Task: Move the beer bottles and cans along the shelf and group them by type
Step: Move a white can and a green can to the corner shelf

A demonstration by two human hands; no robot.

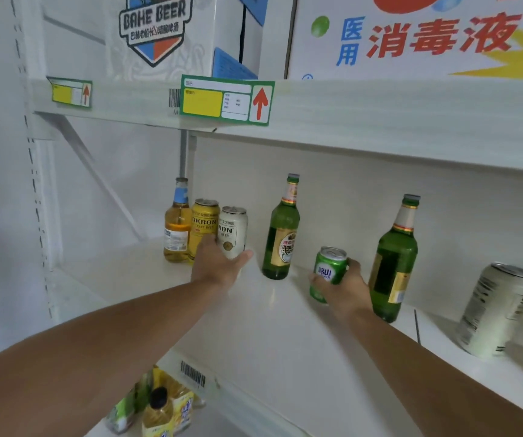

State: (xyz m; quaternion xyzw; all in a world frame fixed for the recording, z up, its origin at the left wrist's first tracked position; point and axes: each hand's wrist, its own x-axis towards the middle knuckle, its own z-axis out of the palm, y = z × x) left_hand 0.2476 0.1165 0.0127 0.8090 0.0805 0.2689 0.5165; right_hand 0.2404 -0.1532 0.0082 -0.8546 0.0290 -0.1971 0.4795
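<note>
Fingers of left hand [219, 263] hidden behind white can [232, 234], right hand [343, 287] gripping green can [329, 272]

On the shelf [269, 326], taking the labelled bottle [280, 230] at mid-shelf as the mark: left of it stand two cans [219, 230] touching each other, with a clear-glass bottle [176, 222] at their far left. Right of it come a small can [327, 274], then a second bottle [394, 260], then a further can [494, 309] well apart.
</note>
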